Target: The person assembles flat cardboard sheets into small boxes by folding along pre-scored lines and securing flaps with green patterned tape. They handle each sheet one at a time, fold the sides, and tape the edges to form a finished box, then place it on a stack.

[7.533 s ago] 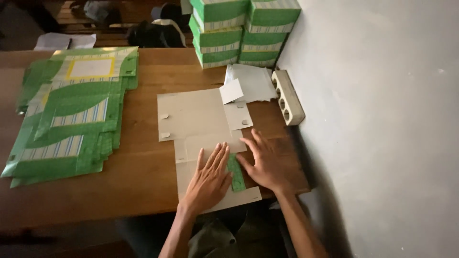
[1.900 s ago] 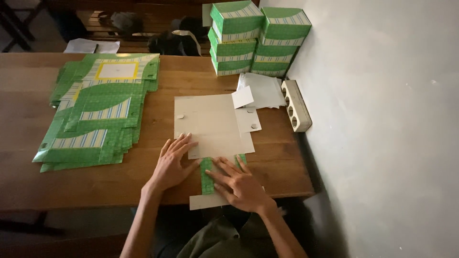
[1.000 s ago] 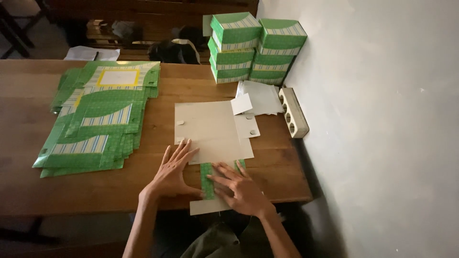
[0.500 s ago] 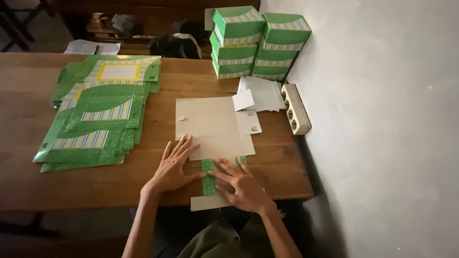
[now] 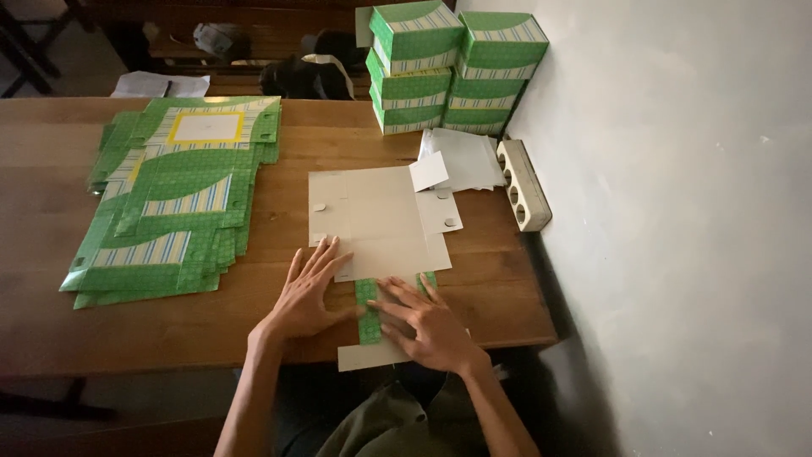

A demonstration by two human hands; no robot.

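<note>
Left hand (image 5: 309, 296) lies flat and spread, fingers splayed, palm down on the near edge of the unfolded carton blank (image 5: 381, 224), grasping nothing. Compared with the frames of the last two seconds I log almost no change: both hands sit in the same spots and only the view has shifted slightly. Against the oldest frame, the hands have moved apart along the green flap (image 5: 368, 309), which I read as a fold being pressed down along its length.

Right hand (image 5: 431, 330) is also open and flat, fingers bearing on that flap, low centre of frame.

Packages, left to right:
- stack of flat green blanks (image 5: 165, 211), left half of the surface (image 5: 254, 326), striped bands, one yellow-framed white panel on top;
- plain grey-white blank, centre, inner face up;
- loose white sheets (image 5: 461, 159), right of centre;
- stacked green boxes (image 5: 452, 68), upper right, against the wall;
- pale power strip (image 5: 524, 184), far right edge.
</note>
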